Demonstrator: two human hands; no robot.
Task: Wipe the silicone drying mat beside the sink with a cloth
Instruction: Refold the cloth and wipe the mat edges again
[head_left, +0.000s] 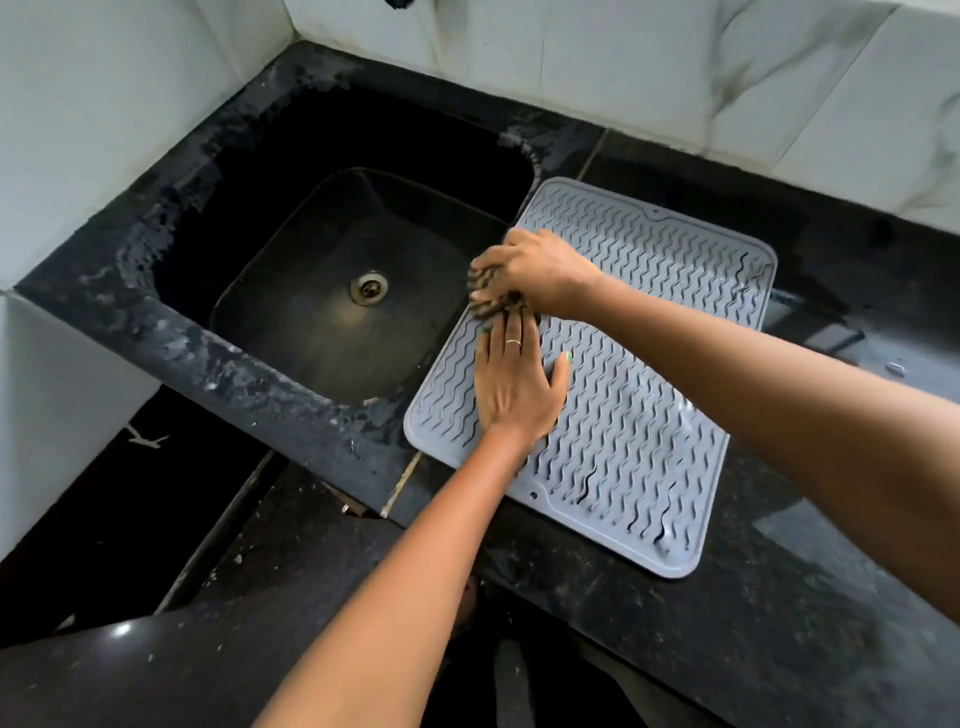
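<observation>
A grey silicone drying mat (639, 395) with wavy ridges lies on the black counter, right of the sink. Its left edge hangs slightly over the basin. My right hand (540, 270) is shut on a dark striped cloth (493, 304), bunched under the palm at the mat's left edge. My left hand (514, 387) rests flat on the mat just below the cloth, fingers spread, a ring on one finger. Its fingertips touch the cloth. Most of the cloth is hidden under my right hand.
The black sink (332, 291) with a metal drain (369, 287) sits left of the mat. The black stone counter (779, 597) runs right and toward me, wet in places. White marbled wall tiles (675, 78) stand behind. A lower dark ledge (156, 519) is at front left.
</observation>
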